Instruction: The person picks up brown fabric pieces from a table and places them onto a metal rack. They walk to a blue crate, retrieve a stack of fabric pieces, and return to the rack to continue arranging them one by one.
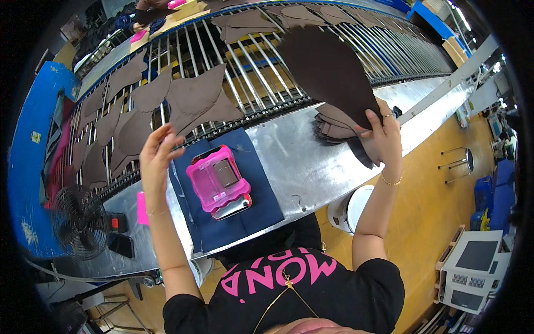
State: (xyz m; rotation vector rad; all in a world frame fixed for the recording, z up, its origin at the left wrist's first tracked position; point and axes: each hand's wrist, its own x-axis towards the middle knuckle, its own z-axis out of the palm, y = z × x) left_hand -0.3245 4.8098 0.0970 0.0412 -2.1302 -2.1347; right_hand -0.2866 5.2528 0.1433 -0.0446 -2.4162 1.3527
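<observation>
My right hand (385, 129) grips the narrow end of a large dark brown leather-like piece (328, 64), holding it up on the right. Below it, a stack of similar cut pieces (335, 123) lies on the metal tabletop (289, 156). My left hand (157, 149) is raised with its fingers apart, holding nothing, between the roller rack and a pink plastic tray (208, 186). A small brown piece (225, 173) lies in that tray, which rests on a dark blue cloth (245, 228). Under the tray, a phone-like object (233, 208) shows partly.
A rack of metal bars (245, 78) runs along the far side, bearing several flat brown pieces (194, 92). A black fan (80, 222) stands at left. A white bucket (356, 206) is below the table edge; a stool (461, 161) stands on the floor at right.
</observation>
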